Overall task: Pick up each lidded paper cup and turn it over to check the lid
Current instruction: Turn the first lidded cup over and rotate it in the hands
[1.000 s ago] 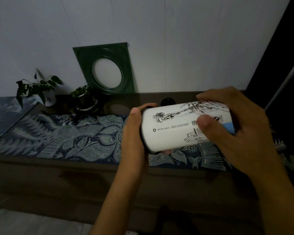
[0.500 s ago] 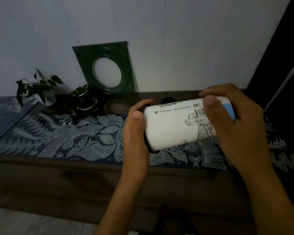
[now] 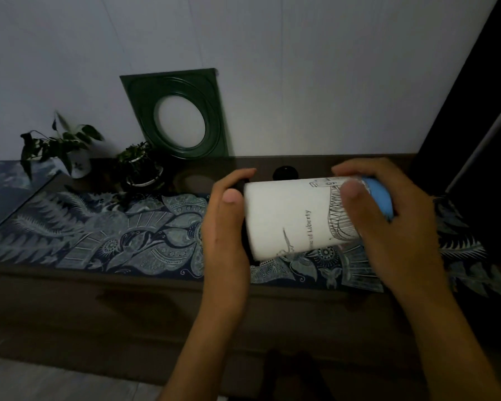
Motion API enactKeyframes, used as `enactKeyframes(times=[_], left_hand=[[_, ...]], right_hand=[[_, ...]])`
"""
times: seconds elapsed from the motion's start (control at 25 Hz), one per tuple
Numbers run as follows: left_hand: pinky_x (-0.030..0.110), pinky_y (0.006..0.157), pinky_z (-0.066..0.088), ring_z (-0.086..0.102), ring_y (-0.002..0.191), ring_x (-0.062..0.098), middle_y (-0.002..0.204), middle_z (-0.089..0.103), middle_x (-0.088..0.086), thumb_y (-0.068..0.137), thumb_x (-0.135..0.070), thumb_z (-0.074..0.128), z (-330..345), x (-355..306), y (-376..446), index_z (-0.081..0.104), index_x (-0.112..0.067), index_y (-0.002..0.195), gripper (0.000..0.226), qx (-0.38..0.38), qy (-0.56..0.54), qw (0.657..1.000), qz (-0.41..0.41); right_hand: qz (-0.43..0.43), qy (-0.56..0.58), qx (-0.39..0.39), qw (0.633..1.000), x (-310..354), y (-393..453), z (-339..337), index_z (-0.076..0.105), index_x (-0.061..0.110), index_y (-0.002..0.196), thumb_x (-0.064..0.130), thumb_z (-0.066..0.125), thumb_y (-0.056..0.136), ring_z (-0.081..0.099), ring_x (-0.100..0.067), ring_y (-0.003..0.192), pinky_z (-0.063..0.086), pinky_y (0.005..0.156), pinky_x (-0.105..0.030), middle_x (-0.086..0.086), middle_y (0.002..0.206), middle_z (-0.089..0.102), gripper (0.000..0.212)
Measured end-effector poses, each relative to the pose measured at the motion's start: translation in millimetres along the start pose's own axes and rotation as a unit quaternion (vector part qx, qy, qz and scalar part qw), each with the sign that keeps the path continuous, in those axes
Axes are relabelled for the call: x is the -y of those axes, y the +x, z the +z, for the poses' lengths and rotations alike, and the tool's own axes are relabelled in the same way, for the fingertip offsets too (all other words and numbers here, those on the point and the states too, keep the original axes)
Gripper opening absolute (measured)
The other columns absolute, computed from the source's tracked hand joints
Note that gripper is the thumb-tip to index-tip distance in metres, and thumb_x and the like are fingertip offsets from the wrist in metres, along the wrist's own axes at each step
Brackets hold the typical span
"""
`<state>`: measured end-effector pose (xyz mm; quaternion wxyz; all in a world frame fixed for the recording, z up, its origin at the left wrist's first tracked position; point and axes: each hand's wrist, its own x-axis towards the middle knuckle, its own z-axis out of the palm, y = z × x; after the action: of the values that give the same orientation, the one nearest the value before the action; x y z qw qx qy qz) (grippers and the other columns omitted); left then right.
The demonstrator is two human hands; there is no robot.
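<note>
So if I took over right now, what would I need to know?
Left hand: cupped over the dark lid end of the paper cup.
Right hand: gripping the cup's blue-banded base end.
The cup is held sideways in the air above the patterned runner, lid pointing left.
Done: cup picked up and tipped halfway.
Left: finish turning it over, check the lid. No other cup is clearly in view; a small dark round thing sits behind.

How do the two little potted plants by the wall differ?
The left plant has long, sprawling leaves and a white pot. The right plant is bushier and more compact, in a dark pot with a pale rim. It stands nearer the green frame. Both sit on the table.
</note>
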<state>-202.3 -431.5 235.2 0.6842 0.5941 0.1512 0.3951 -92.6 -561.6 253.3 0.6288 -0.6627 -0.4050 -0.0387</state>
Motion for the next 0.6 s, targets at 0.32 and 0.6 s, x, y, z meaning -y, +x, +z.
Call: enactKeyframes(times=[0.32,0.6], left_hand=[[0.038,0.062,0.051,0.064,0.089,0.021,0.104,0.068,-0.001,0.088,-0.05,0.046,-24.6,17.6,16.4,0.063,-0.024,0.119,0.044,-0.006,-0.02,1.0,0.016],[0.026,0.071,0.052,0.064,0.088,0.002,0.104,0.065,-0.006,0.083,-0.057,0.046,-78.0,45.7,58.5,0.061,-0.023,0.119,0.051,-0.048,0.129,0.99,-0.04]], right_hand=[[0.117,-0.007,-0.018,0.993,-11.8,14.2,35.0,0.062,0.008,0.092,0.037,0.05,0.09,0.066,-0.001,0.075,0.05,0.05,-0.012,0.0,0.087,0.066,0.032],[0.07,-0.275,0.132,0.95,-36.1,13.4,126.6,0.053,0.03,0.128,0.054,0.03,0.092,0.043,-0.016,0.129,0.036,0.106,-0.05,0.005,0.137,0.048,0.049]])
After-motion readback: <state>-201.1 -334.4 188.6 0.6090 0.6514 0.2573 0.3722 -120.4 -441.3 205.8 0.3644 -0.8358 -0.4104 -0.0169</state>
